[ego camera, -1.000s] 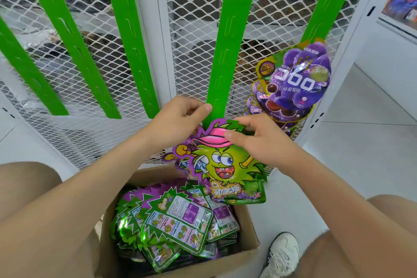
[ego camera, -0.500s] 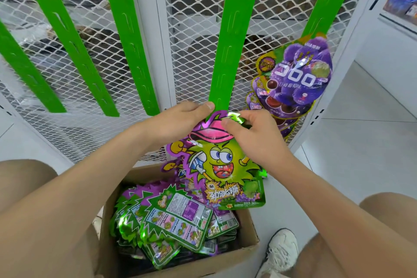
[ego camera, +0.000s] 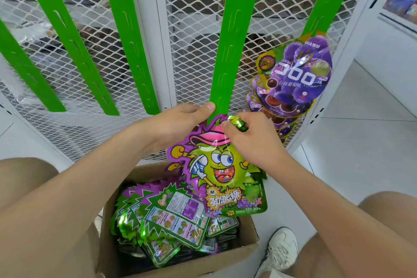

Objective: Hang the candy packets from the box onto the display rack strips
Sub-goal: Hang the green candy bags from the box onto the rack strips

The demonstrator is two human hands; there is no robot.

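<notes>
Centre frame: left hand (ego camera: 180, 123) pinches green strip (ego camera: 228, 70) bottom steady, right hand (ego camera: 250, 140) pinches candy packet (ego camera: 223, 171) top, likely aligning its hole to a tab, above box (ego camera: 194, 262).

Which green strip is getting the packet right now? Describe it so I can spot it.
On the white mesh rack, find the strip second from the right. Its bottom end meets the cartoon-face packet held by both hands; the strip to its right carries purple grape packets.
</notes>
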